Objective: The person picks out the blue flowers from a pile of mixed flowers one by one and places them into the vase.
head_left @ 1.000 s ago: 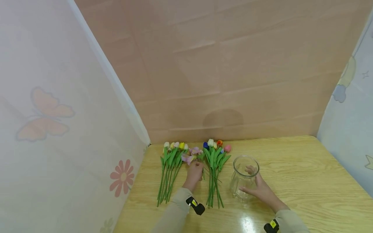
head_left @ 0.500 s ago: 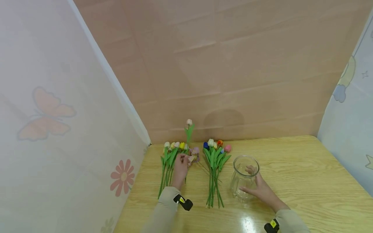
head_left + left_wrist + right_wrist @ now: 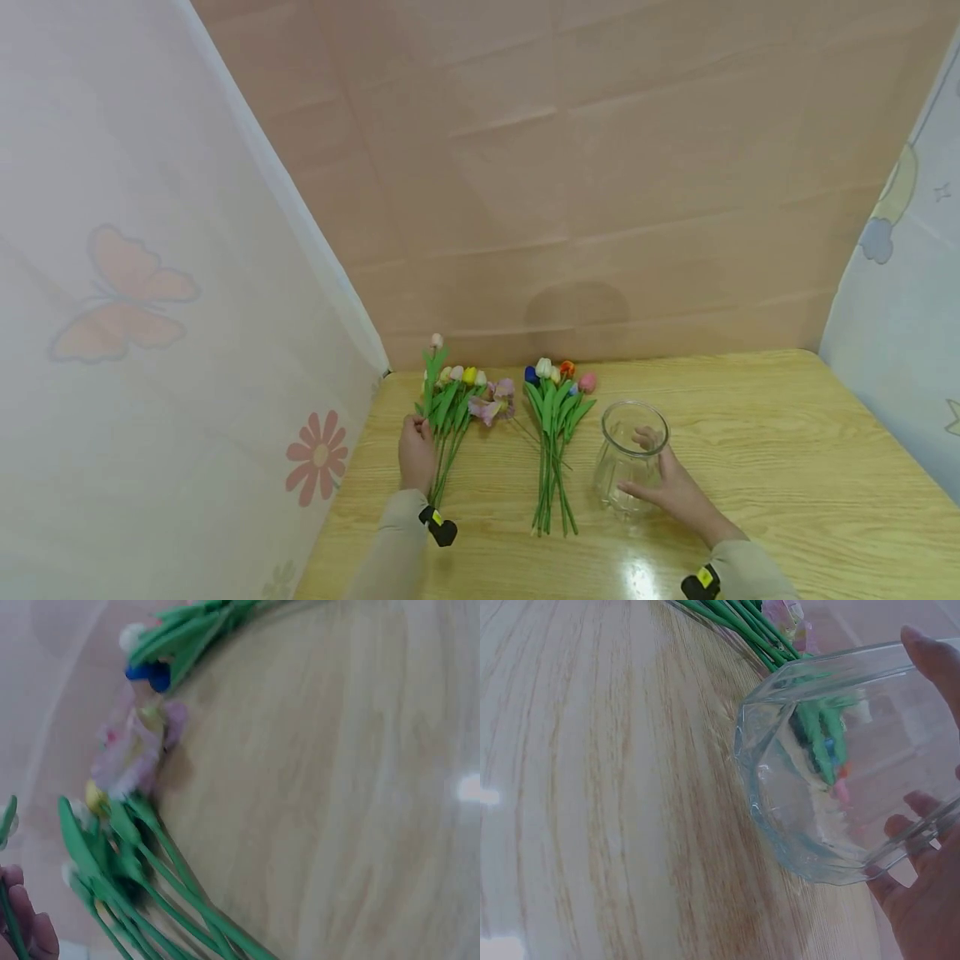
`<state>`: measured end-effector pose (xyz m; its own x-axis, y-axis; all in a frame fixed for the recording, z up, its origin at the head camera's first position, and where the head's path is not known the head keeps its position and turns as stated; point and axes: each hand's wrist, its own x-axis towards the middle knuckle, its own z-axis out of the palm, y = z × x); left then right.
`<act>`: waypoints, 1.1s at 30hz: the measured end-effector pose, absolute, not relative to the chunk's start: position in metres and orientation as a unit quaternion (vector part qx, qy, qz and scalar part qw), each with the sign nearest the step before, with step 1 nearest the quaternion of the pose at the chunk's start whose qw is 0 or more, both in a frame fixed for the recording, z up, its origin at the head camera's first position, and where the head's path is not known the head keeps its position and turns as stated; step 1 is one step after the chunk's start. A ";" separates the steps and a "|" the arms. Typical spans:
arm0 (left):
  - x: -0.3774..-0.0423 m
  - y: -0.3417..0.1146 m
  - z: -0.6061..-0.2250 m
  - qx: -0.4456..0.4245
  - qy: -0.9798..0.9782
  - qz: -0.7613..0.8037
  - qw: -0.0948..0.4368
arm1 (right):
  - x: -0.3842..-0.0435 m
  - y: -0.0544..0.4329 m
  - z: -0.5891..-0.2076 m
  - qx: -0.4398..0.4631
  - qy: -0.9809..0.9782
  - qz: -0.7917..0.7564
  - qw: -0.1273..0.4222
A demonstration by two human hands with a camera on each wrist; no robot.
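My left hand (image 3: 417, 454) grips the green stem of a pale pink tulip (image 3: 437, 341), which stands up above the left bunch of tulips (image 3: 452, 408). In the left wrist view, the fingers (image 3: 41, 930) are curled along that stem at the lower left corner. My right hand (image 3: 671, 492) holds a clear glass vase (image 3: 611, 475) from its right side, thumb in front and fingers behind. The vase is upright, with nothing inside it. Through its glass, the right wrist view shows green leaves and coloured blooms lying beyond.
Pinkish-purple flowers (image 3: 487, 408) with thin stems lie between the left bunch and a second bunch of tulips (image 3: 550, 417) in blue, white, orange and pink. Everything rests on a wooden table (image 3: 772, 467). A brown backdrop (image 3: 480, 208) and printed side sheets (image 3: 187, 375) close it in.
My left hand lifted the pale pink tulip from among the middle flowers and carried it left, over the left bunch, lowering it slightly. The right hand and vase have not moved.
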<state>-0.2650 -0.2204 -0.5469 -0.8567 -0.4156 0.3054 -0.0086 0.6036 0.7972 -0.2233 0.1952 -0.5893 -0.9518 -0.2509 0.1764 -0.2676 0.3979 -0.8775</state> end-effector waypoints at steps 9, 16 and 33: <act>-0.254 -0.239 -0.573 0.162 -0.895 -0.381 0.168 | -0.223 0.196 -0.590 0.153 -0.836 0.527 0.007; -0.250 -0.246 -0.584 0.172 -0.921 -0.320 0.142 | -0.221 0.195 -0.586 0.151 -0.835 0.529 -0.003; -0.269 -0.194 -0.553 0.126 -0.930 -0.293 0.183 | -0.221 0.195 -0.585 0.146 -0.834 0.531 -0.001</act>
